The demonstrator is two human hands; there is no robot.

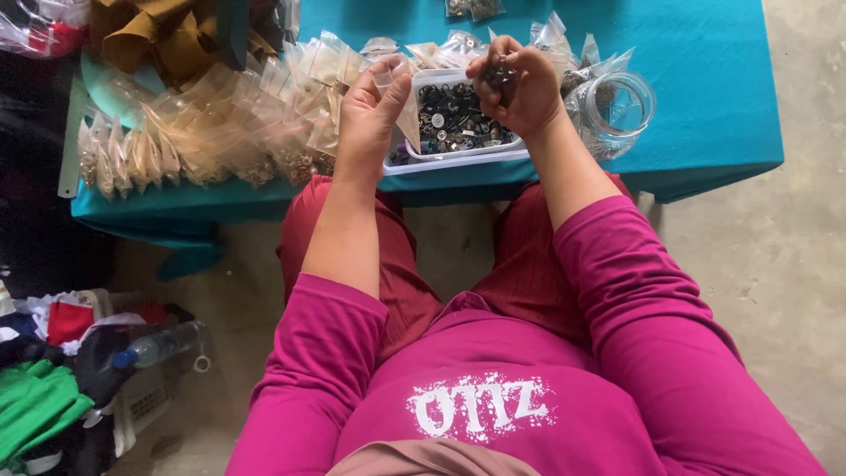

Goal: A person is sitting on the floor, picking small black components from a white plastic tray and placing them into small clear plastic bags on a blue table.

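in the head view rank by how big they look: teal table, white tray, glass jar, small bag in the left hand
1. teal table
2. white tray
3. glass jar
4. small bag, pinched in the left hand

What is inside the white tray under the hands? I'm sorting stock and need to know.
The white tray holds small dark and silvery metal parts. Both hands cover its far end.
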